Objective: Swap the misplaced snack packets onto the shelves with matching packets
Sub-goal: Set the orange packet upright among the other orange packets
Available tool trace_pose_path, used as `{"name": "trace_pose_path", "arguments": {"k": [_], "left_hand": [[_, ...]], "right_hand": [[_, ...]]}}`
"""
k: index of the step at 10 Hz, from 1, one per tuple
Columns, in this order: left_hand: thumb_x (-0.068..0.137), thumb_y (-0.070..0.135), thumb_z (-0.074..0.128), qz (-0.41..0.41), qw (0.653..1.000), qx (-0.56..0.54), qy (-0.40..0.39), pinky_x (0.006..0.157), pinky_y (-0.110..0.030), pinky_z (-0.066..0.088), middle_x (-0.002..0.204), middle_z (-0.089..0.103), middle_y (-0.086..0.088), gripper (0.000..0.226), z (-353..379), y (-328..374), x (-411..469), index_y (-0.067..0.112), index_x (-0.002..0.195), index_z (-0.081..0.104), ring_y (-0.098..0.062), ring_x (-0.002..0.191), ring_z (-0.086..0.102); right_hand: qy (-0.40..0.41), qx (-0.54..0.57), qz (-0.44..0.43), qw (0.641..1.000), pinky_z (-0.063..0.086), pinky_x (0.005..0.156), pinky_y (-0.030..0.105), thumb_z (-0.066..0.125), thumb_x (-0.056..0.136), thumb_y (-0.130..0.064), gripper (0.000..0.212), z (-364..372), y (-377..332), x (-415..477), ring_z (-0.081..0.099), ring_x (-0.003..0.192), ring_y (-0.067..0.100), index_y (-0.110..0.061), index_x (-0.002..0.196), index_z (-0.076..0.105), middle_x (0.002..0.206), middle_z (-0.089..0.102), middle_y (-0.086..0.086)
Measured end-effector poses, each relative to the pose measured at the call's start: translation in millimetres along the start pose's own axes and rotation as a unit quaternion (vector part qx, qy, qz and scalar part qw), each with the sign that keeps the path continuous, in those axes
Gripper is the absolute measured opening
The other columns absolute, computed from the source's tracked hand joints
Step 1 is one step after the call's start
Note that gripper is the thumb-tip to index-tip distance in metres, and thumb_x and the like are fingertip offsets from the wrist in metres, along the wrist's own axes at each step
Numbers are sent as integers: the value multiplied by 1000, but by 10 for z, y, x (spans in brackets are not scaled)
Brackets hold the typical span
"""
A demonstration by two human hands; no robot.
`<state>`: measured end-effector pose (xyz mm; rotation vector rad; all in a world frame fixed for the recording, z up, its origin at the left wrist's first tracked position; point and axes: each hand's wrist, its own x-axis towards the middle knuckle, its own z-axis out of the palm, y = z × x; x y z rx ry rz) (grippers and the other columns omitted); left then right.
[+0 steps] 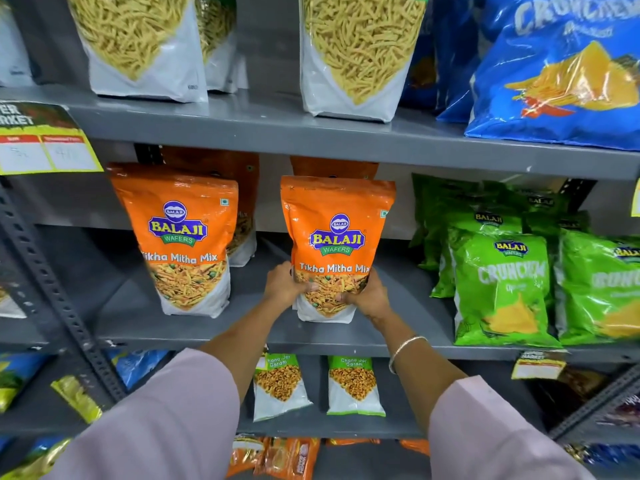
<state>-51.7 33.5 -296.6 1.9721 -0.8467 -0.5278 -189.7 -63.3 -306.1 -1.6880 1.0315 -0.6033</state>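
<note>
On the middle shelf (214, 327), left hand (282, 284) and right hand (369, 294) grip an upright orange packet (336, 233).

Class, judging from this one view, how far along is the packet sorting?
Done, it seems: the middle shelf shows orange packets grouped together and green packets beside them. In hand: both hands, left hand and right hand, grip the held orange packet, upright on that shelf. Left: letting go; whether any packet remains misplaced elsewhere cannot be told.
</note>
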Motion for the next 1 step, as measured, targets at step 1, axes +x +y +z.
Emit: {"name": "trace_pose_path", "arguments": {"k": [1], "left_hand": [[71,22,79,16,999,29,-1,102,-44,44,137,54,-16,68,-35,39,-79,2,127,45,-33,124,53]], "right_hand": [[-14,-5,-8,1000,42,105,50,84,59,-10,86,-26,-35,-55,45,129,33,-9,127,32,138,47,15]]}}
